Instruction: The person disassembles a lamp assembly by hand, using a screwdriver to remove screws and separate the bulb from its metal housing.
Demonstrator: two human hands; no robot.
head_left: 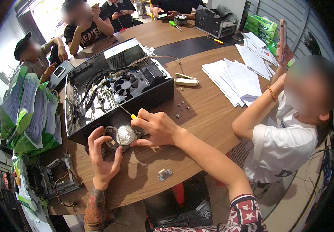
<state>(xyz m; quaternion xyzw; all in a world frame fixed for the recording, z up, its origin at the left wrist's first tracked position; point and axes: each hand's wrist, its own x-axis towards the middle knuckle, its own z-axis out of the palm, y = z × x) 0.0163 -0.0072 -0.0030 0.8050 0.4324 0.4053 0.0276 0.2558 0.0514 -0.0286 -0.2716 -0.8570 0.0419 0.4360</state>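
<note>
Cooler (pixel 123 135), a round fan-and-heatsink part with a shiny silver disc in the middle and a dark frame with corner tabs, sits on the wooden counter (pixel 198 116) right against the front wall of the open computer case (pixel 113 89). It lies directly between the two hands: left hand (pixel 102 154) below and to the left of it, right hand (pixel 157 127) just to the right. Both touch it, so neither is clearly nearer.

Left hand: fingers spread and curled around the lower-left rim of the cooler, steadying it, not fully closed. Right hand: clenched on a screwdriver (pixel 130 114) with a yellow handle end. Thin shaft sticks out up and to the left, toward the case edge. Its long axis runs diagonally from the right hand's knuckles toward the upper left, passing just above the cooler. Tip looks to end near the case wall; exact contact too small to tell.

Cooler lies flat, disc face up, no clear long axis. A few small screws (pixel 180 104) lie loose on the counter to the upper right, well apart from the hands. A small grey bracket (pixel 164 174) lies nearer the counter edge, below the right forearm. Another person in a white shirt (pixel 283 143) sits to the right, holding a phone (pixel 283 36) up.
</note>
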